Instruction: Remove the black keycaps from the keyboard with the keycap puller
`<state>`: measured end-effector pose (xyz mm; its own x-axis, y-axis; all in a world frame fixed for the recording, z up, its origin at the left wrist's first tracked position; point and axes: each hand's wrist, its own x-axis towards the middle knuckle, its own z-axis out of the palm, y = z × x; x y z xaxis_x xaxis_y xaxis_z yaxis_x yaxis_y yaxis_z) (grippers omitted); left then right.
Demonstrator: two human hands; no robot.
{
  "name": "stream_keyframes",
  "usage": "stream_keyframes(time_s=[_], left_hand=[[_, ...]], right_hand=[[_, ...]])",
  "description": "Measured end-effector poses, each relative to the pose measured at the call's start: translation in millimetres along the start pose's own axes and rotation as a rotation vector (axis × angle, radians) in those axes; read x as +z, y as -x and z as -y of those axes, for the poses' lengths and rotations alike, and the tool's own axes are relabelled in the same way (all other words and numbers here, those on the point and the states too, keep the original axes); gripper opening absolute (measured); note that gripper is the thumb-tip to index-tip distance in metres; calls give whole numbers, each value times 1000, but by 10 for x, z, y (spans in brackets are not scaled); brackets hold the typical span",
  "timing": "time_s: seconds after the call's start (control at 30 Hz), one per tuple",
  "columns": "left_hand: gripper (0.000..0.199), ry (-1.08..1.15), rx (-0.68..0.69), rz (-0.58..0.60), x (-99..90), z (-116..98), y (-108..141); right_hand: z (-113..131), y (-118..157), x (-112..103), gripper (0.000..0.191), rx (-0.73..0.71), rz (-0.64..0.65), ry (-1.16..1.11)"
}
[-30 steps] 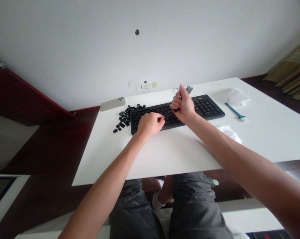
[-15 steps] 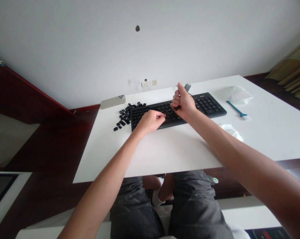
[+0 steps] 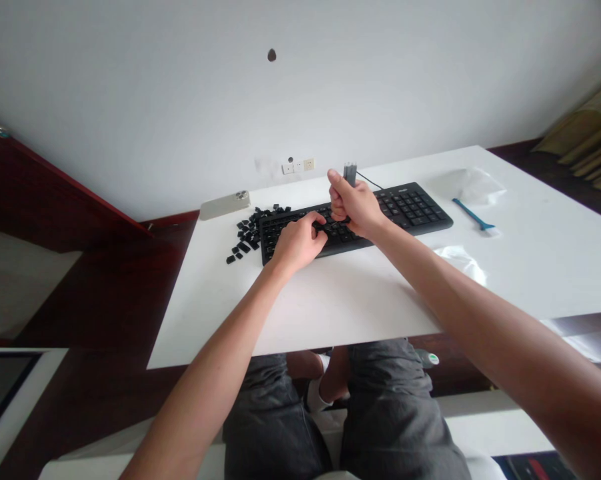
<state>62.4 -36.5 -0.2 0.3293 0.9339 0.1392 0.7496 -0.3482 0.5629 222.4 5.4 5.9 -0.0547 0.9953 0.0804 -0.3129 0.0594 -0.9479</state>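
1. So my left hand (image 3: 299,241) is hovering low over the left-hand half of the black keyboard (image 3: 413,205), with thumb and index finger curving apart and a gap showing between them. Can't tell if any fingertip is actually touching a key.
2. My right hand (image 3: 359,207) is closing in a fist around a grey tool (image 3: 350,174), thumb up, pronged end sticking out the top. It's sitting over the middle of the keyboard, just right of my other hand. The tool's lower end is hiding behind my fingers.
3. The keyboard itself is lying across the white counter (image 3: 330,313), number pad poking out on the right, with a thin cable (image 3: 369,179) running behind.
4. Loose black keycaps (image 3: 249,230) are scattering off its left end, and a phone (image 3: 224,206) is lying behind them at the back left corner.
5. Over on the right, a blue brush (image 3: 473,215) is lying between a filmy bag (image 3: 480,185) and some crumpled white stuff (image 3: 460,262).
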Motion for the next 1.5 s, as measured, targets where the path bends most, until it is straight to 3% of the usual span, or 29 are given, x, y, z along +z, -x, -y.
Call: stream_keyframes(time_s=[0.13,0.37,0.8,0.97,1.03,1.27,1.4,1.5], left_hand=[[40,-38,54,22,3,24,1],[36,-89,61,36,40,35,-2],[33,-20,11,22,4,47,-24],[31,-14,30,23,20,68,-20],[29,-13,46,31,26,71,-15],[26,-5,55,18,45,79,-21],[24,17,31,12,41,81,-25],[23,3,32,27,39,82,-23]], right_hand=[[13,48,46,63,-49,28,71],[45,-31,106,57,-16,-19,49],[125,-464,148,46,492,274,177],[136,-662,50,44,727,352,176],[109,-709,-23,43,759,360,125],[-14,-623,-57,41,516,263,-6],[61,-402,12,44,276,279,188],[161,-226,-78,46,104,316,445]])
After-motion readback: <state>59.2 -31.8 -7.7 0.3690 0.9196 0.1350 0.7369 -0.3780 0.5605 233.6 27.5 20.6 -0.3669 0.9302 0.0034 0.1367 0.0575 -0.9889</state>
